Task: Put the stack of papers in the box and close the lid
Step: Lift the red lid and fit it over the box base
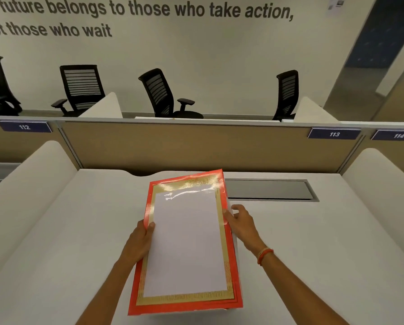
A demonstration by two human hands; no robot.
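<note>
Both hands grip the red-and-gold lid over the desk's middle: left hand pinching its left edge, right hand curled around its right edge. Whether papers lie beneath, I cannot tell.

A red-and-gold lid with a clear window lies over the box on a white desk; white papers show through the window. The left hand grips the lid's left edge, the right hand its right edge. A grey cable hatch lies far right; black chairs stand beyond the partition.
</note>
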